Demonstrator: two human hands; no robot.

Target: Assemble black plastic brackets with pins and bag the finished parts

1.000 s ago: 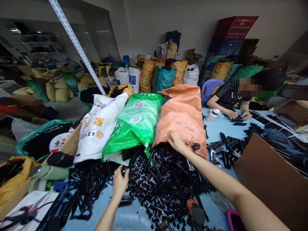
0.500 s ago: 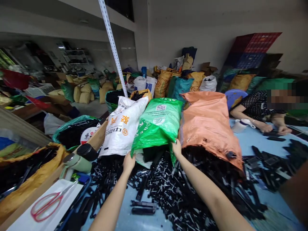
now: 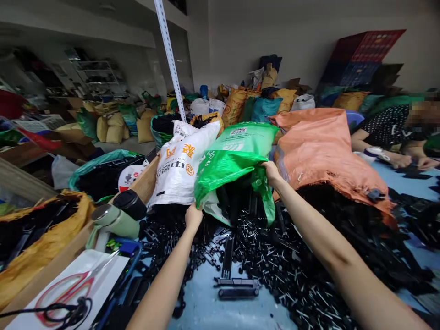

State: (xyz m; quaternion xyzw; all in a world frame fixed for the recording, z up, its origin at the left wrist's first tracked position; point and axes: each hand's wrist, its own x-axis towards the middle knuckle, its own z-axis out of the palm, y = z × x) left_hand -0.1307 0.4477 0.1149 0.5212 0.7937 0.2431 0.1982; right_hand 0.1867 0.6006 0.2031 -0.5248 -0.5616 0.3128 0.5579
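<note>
A green woven plastic sack (image 3: 233,160) lies on the blue table with its mouth toward me, and dark parts show inside. My left hand (image 3: 194,217) grips the lower left corner of the mouth. My right hand (image 3: 272,173) pinches the rim on the right and holds it up, so the opening gapes. Small black plastic parts (image 3: 264,247) are spread in front of the mouth. A white sack (image 3: 182,167) lies against the green one on the left, and an orange sack (image 3: 330,156) lies on the right with black parts at its mouth.
Red scissors (image 3: 65,293) lie on white paper at the left, beside a green bottle (image 3: 115,220) and a black cup (image 3: 129,205). An open yellow sack (image 3: 44,243) stands past the wooden edge. A co-worker (image 3: 385,126) sits at the far right. Many filled sacks line the wall.
My right hand has lifted the sack's rim up and to the right, and the mouth gapes wider. The view has shifted, and a black cord now shows over the scissors.
</note>
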